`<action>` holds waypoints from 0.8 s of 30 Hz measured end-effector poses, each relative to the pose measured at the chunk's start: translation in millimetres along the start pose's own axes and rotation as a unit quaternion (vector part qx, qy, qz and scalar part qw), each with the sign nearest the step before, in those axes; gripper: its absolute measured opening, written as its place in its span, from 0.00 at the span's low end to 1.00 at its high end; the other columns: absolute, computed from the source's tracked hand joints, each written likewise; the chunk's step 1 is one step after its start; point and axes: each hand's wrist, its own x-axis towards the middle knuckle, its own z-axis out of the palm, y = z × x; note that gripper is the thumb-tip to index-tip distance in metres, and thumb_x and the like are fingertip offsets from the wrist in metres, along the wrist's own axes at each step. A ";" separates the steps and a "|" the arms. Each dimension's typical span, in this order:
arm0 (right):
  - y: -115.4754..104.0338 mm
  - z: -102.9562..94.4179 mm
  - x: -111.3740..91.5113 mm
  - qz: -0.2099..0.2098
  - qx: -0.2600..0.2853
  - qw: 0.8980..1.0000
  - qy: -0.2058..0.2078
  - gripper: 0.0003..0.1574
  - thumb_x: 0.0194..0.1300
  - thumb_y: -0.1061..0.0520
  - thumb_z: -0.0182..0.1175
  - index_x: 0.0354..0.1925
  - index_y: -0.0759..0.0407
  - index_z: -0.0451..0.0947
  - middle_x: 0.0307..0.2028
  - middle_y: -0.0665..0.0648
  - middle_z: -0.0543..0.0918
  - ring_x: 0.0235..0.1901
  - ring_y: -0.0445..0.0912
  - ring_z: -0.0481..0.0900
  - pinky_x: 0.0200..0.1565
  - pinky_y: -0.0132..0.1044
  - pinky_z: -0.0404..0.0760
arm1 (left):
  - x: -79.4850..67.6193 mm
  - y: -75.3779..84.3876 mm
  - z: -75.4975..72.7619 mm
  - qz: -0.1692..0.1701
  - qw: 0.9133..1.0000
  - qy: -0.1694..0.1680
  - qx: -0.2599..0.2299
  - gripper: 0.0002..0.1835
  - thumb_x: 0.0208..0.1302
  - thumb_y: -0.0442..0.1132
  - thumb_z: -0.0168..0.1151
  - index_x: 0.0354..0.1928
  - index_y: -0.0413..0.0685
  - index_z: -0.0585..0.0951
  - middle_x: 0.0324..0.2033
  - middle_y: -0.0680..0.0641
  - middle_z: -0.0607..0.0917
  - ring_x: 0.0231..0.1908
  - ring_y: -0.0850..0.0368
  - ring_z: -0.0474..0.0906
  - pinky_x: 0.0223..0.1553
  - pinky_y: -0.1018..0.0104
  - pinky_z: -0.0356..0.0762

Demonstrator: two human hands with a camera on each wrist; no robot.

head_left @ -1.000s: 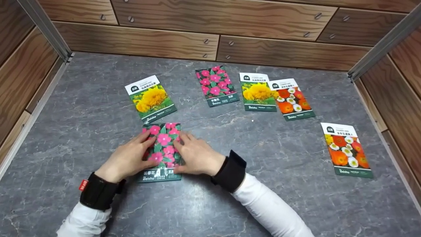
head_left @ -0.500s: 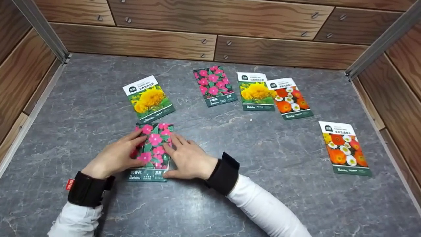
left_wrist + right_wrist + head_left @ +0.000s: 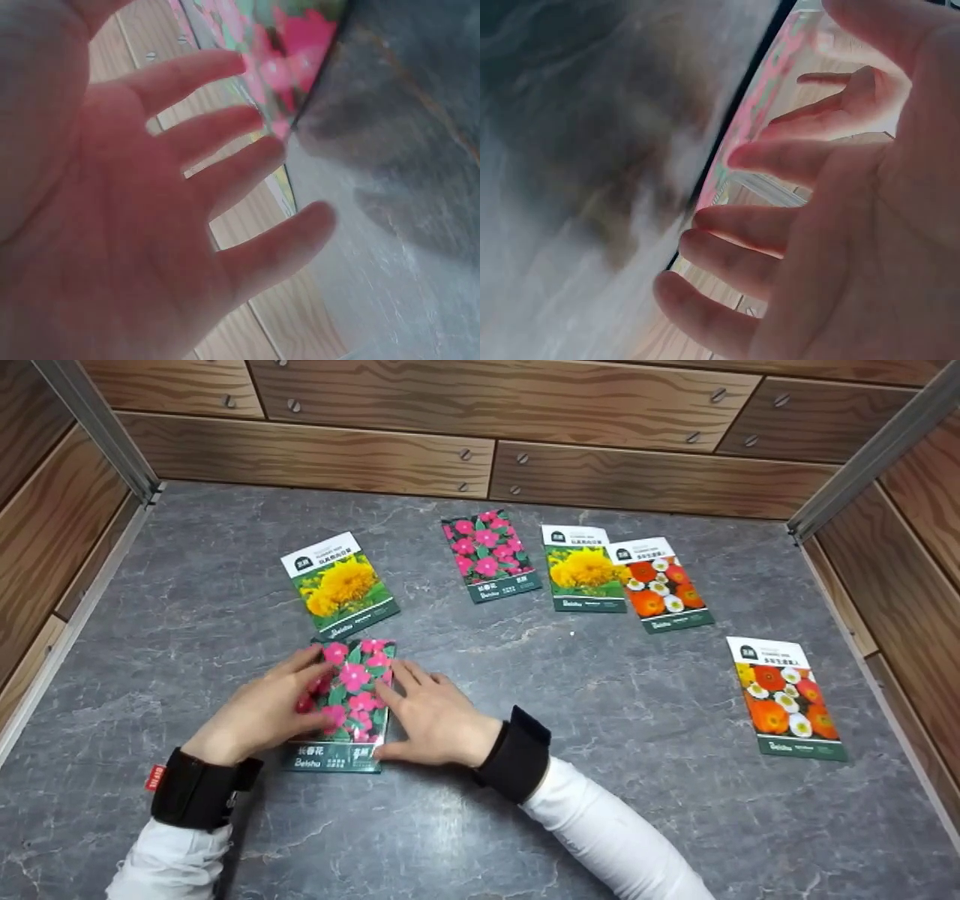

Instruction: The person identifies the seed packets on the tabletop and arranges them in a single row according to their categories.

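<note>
A seed packet with pink flowers (image 3: 352, 679) lies flat on the grey tabletop, in front of me and left of centre. My left hand (image 3: 259, 709) is at its left side, fingertips over that edge. My right hand (image 3: 435, 720) touches the opposite edge with spread, fairly straight fingers. In the left wrist view the left fingers (image 3: 274, 244) are extended beside the packet's edge. The right wrist view has the right fingers (image 3: 735, 259) lined up along the other edge. A yellow-flower packet (image 3: 341, 585) lies just beyond the pink one, its lower corner meeting the pink packet's top.
Farther back lie another pink-flower packet (image 3: 491, 556), a second yellow-flower packet (image 3: 585, 570) and an orange-and-white-flower packet (image 3: 666, 589), the last two overlapping slightly. Another orange-and-white packet (image 3: 787, 701) is at the right. Wood-patterned walls (image 3: 300, 450) enclose the back and sides of the tabletop (image 3: 615, 697).
Over the first half second both hands and the pink-flower packet between them shifted slightly left. Since then they have stayed nearly in place, with small finger movements of the left hand.
</note>
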 end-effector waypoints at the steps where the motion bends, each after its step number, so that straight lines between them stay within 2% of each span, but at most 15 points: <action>1: 1.9 -1.6 -1.2 0.001 0.003 1.000 0.006 0.60 0.70 0.24 0.58 0.85 0.50 0.49 0.86 0.63 0.45 0.86 0.57 0.47 0.84 0.57 0.58 | 0.2 1.1 -0.3 0.001 1.000 0.016 0.001 0.41 0.67 0.50 0.73 0.77 0.41 0.70 0.80 0.31 0.61 0.76 0.27 0.64 0.72 0.29 0.69; 5: 12.6 -8.3 -7.8 0.004 0.019 1.000 0.020 0.58 0.72 0.25 0.56 0.85 0.51 0.49 0.86 0.63 0.46 0.86 0.58 0.47 0.84 0.59 0.56 | 2.4 9.3 2.1 0.006 0.997 0.077 0.007 0.38 0.70 0.47 0.70 0.77 0.40 0.69 0.80 0.30 0.62 0.78 0.28 0.62 0.73 0.30 0.68; 11: 32.1 -12.7 -20.1 0.011 0.041 0.998 0.040 0.54 0.74 0.29 0.57 0.83 0.54 0.55 0.85 0.64 0.49 0.86 0.59 0.48 0.84 0.62 0.54 | 7.6 25.7 12.6 0.013 0.992 0.123 0.019 0.36 0.70 0.46 0.70 0.75 0.41 0.71 0.78 0.32 0.66 0.76 0.30 0.67 0.71 0.30 0.72; 15: 46.0 -11.3 -26.9 0.022 0.055 0.997 0.049 0.52 0.74 0.31 0.58 0.82 0.55 0.57 0.85 0.65 0.51 0.85 0.60 0.50 0.84 0.63 0.53 | 9.9 36.0 19.4 0.026 0.990 0.140 0.022 0.35 0.70 0.47 0.71 0.74 0.41 0.74 0.77 0.33 0.70 0.73 0.31 0.71 0.69 0.32 0.75; 24: 84.3 -12.7 -39.0 0.052 0.080 0.993 0.075 0.51 0.73 0.33 0.61 0.81 0.56 0.60 0.84 0.64 0.55 0.84 0.63 0.53 0.81 0.67 0.56 | 18.3 55.8 29.6 0.050 0.987 0.155 0.000 0.34 0.70 0.47 0.71 0.73 0.44 0.75 0.75 0.35 0.73 0.71 0.35 0.75 0.66 0.35 0.79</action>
